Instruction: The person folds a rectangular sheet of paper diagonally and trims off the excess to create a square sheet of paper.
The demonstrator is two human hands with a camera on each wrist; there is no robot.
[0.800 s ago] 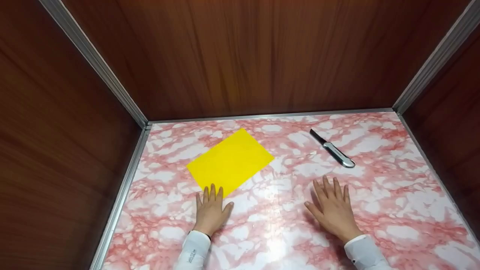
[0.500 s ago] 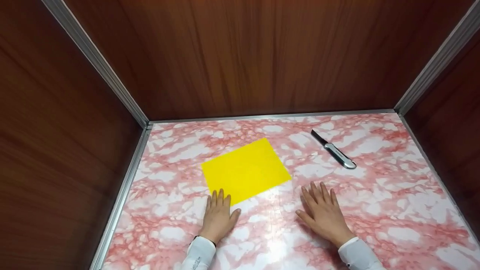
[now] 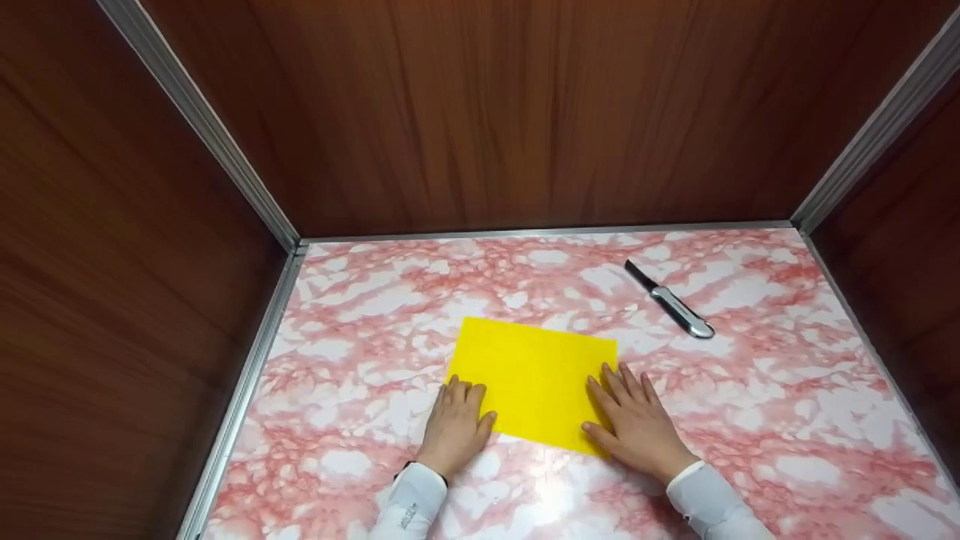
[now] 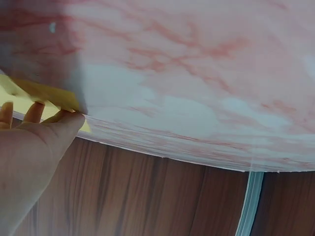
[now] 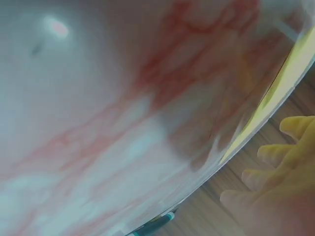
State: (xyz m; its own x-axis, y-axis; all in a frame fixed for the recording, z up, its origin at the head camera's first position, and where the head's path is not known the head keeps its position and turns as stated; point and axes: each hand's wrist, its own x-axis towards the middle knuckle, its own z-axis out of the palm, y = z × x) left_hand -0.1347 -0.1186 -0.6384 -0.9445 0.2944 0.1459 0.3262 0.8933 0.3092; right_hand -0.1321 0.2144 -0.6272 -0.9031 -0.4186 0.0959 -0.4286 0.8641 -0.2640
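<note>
Yellow sheet [image 3: 536,382] just swung nearer, so left hand [image 3: 456,427] (fingers close together) and right hand [image 3: 636,427] (fingers spread) both have a side now.

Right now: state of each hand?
Left hand: fingers bent on the yellow sheet; whether pinching can't be told.
Right hand: open, fingers spread over the sheet's right edge.

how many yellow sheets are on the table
1. The yellow sheet lies on the marbled table, with the left hand and right hand at opposite sides. Any other directly beneath it would be hidden.
</note>
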